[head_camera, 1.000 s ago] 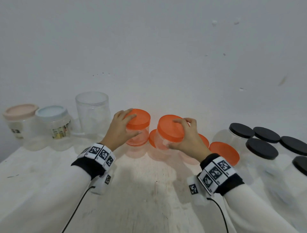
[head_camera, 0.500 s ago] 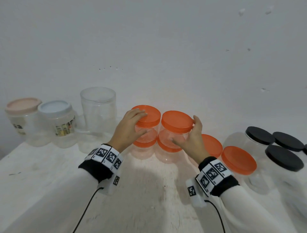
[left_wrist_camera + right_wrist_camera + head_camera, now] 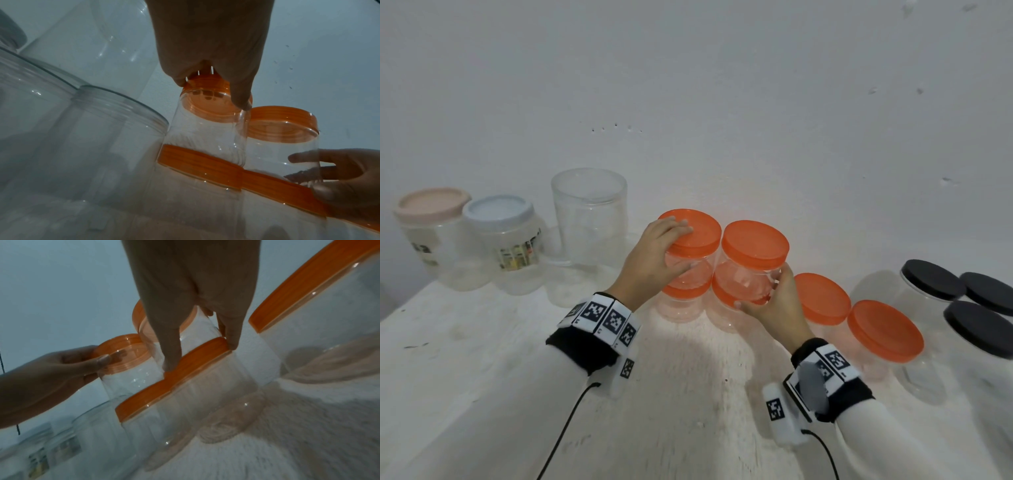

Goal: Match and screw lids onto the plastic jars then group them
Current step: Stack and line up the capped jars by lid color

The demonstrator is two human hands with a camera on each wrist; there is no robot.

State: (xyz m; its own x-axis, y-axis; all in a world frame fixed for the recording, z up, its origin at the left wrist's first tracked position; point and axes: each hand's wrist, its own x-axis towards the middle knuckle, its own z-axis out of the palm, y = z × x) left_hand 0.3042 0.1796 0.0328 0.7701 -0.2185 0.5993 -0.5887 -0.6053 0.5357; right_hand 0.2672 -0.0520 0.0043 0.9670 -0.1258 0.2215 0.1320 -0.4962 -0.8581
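Nearest the camera, two white sleeves with black cuffs and tag-printed wristbands reach in from the bottom of the head view over a pale, rough worktop (image 3: 688, 394).

At centre frame the right hand (image 3: 779, 308) holds the clear body of the right upper orange-lidded jar (image 3: 751, 263), thumb on the near side and fingers round the right flank; its grip is wrapped about the jar wall low down, close to the lid beneath. That jar stands on the right lower orange-lidded jar (image 3: 722, 308), whose lid shows just under it.

To the left of it, the left hand (image 3: 654, 260) grips the left upper orange-lidded jar (image 3: 693, 250) at its lid, fingertips over the top and thumb on the near side of the jar. This jar sits on the left lower orange-lidded jar (image 3: 681, 301). The two stacks stand side by side, touching or nearly so.

Toward the right of the frame two more orange-lidded jars (image 3: 883, 332) stand on the worktop, and at the right edge is a cluster of black-lidded jars (image 3: 931, 281).

Farther back at the left, against the white wall (image 3: 688, 85), stand a tall lidless clear jar (image 3: 589, 212), a blue-lidded jar (image 3: 500, 236) with a printed label, and a pink-lidded jar (image 3: 431, 226) at the far left.
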